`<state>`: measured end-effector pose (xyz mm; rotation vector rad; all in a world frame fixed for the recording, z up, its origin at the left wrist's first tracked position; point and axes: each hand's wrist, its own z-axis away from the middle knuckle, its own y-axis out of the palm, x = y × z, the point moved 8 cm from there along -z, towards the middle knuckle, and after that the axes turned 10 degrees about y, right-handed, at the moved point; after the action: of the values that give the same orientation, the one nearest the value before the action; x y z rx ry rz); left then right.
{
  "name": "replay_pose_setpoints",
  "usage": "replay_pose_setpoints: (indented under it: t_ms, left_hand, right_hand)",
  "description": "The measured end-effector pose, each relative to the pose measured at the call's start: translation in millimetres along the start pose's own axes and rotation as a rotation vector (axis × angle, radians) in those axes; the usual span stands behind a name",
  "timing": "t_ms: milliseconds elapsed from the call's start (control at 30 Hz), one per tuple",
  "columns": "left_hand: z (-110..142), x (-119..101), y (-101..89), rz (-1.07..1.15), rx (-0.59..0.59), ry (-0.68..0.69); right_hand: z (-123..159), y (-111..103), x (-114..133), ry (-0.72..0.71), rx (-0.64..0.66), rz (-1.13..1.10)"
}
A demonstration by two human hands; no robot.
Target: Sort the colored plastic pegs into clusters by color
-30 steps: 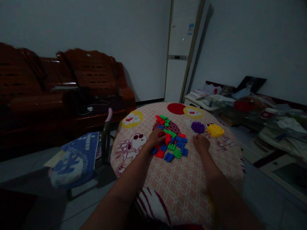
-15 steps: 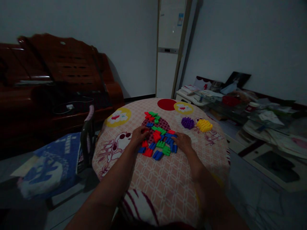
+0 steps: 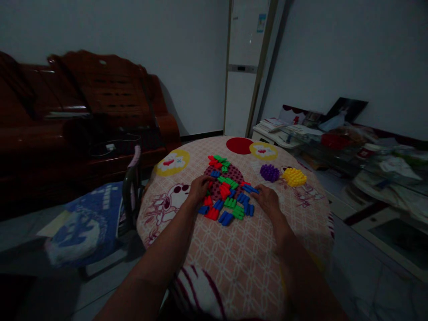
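Observation:
A heap of small red, green and blue plastic blocks (image 3: 230, 199) lies in the middle of a round table under a pink cartoon-print cloth (image 3: 240, 254). My left hand (image 3: 199, 187) rests at the heap's left edge, fingers curled onto the blocks there. My right hand (image 3: 267, 199) lies at the heap's right edge, fingers touching the blue blocks. The dim light hides whether either hand grips a block. A purple block cluster (image 3: 269, 172) and a yellow block cluster (image 3: 294, 177) sit apart at the right, beyond my right hand.
A dark wooden sofa (image 3: 80, 116) stands at the left. A chair with a blue cushion (image 3: 87, 218) is beside the table. A tall white air conditioner (image 3: 245, 67) fills the corner. Cluttered low glass tables (image 3: 351, 151) run along the right wall.
My right hand moved left from the bare cloth to the heap's right edge. My left hand stayed at the heap's left side. The camera view shifted.

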<state>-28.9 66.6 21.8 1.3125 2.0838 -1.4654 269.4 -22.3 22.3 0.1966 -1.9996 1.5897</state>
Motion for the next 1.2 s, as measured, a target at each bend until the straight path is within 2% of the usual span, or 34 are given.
replay_pose_setpoints:
  t_ms: [200, 333, 467, 567, 700, 800, 867, 967, 1100, 1200]
  left_hand:
    - [2, -5, -3.4, -0.061, 0.004, 0.012]
    - [5, -32, -5.6, -0.126, 0.044, 0.105]
    - [12, -65, 13.9, -0.088, 0.194, 0.241]
    - [16, -74, 28.7, -0.113, 0.252, 0.298]
    - [14, -70, 28.5, -0.107, 0.189, 0.299]
    - [13, -80, 21.4, -0.02, 0.103, 0.367]
    - [13, -89, 22.2, 0.081, 0.086, 0.381]
    - [14, -104, 35.5, 0.208, 0.149, 0.376]
    - [17, -115, 51.5, 0.295, 0.239, 0.337]
    - [16, -113, 51.1, 0.354, 0.274, 0.295]
  right_hand:
    - [-5, 0, -6, -0.032, -0.033, -0.141]
    - [-3, -4, -7, -0.05, -0.046, -0.251]
    - [-2, -5, -9, -0.042, -0.042, -0.305]
    - [-3, -5, -10, -0.036, -0.026, -0.349]
    - [-6, -2, -13, -0.009, 0.014, -0.458]
    - [-7, 0, -15, 0.051, 0.087, -0.609]
    - [-4, 4, -10, 0.075, 0.171, -0.714]
    - [4, 3, 9, 0.003, 0.258, -0.801]
    - [17, 1, 36, -0.136, 0.28, -0.779]
    - [21, 3, 45, -0.178, 0.28, -0.723]
